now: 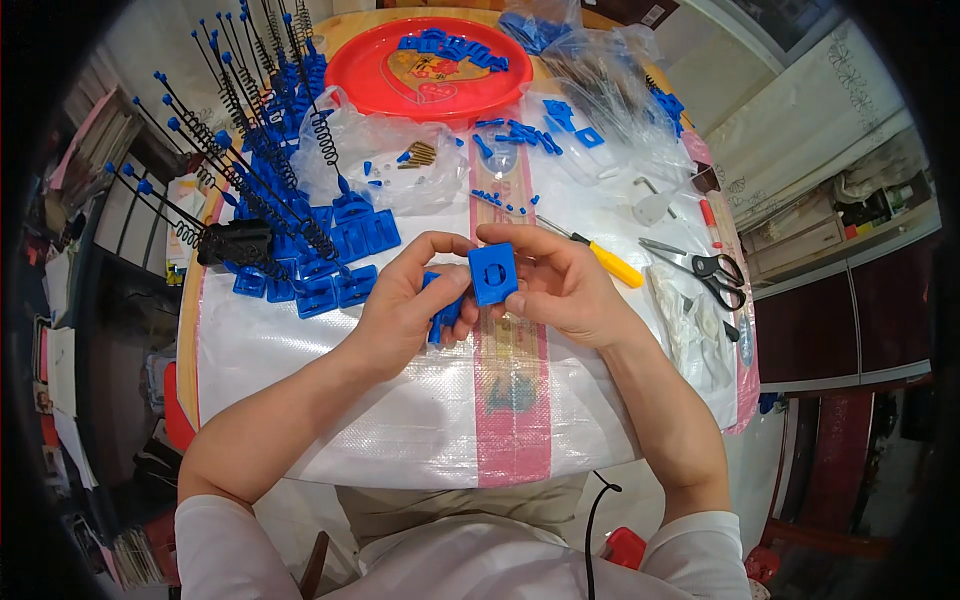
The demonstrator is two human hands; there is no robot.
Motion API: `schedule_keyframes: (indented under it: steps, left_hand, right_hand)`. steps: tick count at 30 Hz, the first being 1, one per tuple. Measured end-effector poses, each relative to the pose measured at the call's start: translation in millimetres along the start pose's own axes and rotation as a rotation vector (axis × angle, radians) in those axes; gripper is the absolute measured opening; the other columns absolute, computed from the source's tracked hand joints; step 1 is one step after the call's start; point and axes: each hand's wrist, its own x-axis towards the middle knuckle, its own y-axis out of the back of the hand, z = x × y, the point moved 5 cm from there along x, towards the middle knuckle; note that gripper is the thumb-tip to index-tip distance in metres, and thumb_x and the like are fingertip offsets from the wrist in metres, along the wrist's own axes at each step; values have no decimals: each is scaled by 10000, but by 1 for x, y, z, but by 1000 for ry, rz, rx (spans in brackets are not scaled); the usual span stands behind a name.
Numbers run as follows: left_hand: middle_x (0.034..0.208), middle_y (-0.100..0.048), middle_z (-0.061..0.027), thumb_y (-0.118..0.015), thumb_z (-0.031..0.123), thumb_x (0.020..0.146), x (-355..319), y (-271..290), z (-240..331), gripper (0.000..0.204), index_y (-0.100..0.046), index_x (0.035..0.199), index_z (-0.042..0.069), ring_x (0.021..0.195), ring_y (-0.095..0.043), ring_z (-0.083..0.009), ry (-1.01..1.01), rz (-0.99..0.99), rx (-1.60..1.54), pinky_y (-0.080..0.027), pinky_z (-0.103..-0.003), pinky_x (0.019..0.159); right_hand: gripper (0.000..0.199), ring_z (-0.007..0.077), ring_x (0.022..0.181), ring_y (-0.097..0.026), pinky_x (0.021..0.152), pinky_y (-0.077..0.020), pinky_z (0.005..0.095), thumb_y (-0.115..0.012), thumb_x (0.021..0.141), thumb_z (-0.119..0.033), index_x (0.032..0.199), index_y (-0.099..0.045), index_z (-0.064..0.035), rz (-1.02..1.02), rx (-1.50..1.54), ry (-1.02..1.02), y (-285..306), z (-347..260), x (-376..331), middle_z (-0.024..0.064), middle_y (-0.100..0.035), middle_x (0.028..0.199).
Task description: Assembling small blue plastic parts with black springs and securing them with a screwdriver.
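Note:
Over the middle of the table, my two hands are close together. My right hand point(560, 283) pinches a square blue plastic piece point(493, 274) with a round hole, its flat face turned up. In my left hand point(420, 290) is another blue plastic part point(446, 308), partly hidden by the thumb and fingers. The two blue parts are side by side; whether they touch I cannot tell. Beyond the hands lie small blue pegs point(505, 202) in a loose row.
Blue bases with black springs and rods point(290, 230) crowd the left. A red tray point(350, 75) with blue parts stands at the back. A yellow-handled screwdriver point(615, 262), black-handled scissors point(715, 272), plastic bags point(625, 100) and brass-coloured screws point(420, 152) lie around.

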Motion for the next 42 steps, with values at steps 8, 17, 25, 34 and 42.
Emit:
schedule_keyframes:
  steps: [8,17,25,34,42]
  left_hand:
    - [774,-633,-52,-542,222,994,1,1,-1,309,-496,1247,50,619,-590,-100,19,-1,-95,-415,-220,512]
    - [811,-650,-49,-564,214,992,1,1,-1,315,-496,1250,47,623,-600,-95,-12,-2,-1,-421,-214,512]
    - [822,-645,-58,-552,192,1004,2,-1,-2,305,-479,1261,44,623,-586,-90,-42,4,51,-415,-222,526]
    - [808,-627,-53,-549,179,1006,0,-4,-2,277,-475,1233,37,616,-571,-89,-31,-5,120,-411,-227,523]
    - [793,-620,-56,-560,143,990,-2,-2,-3,216,-494,1165,36,605,-569,-89,2,16,114,-424,-229,524]
  right_hand:
    - [667,186,1032,-635,918,-523,324,-664,814,74,1425,-400,28,-2,-23,-12,-1,1,0,121,-609,1149]
    - [665,183,1049,-631,932,-526,325,-688,820,61,1420,-403,35,17,-22,18,-1,3,1,126,-605,1191]
    - [503,185,1071,-621,931,-510,339,-657,903,-99,1365,-493,15,42,-42,-16,6,6,-1,113,-611,1217]
    - [378,164,989,-652,870,-532,316,-604,917,-82,1278,-577,28,84,-72,-38,7,5,0,116,-655,1160]
    - [285,143,912,-672,835,-547,287,-570,887,-10,1150,-669,37,182,-221,-59,12,3,-1,95,-705,1026]
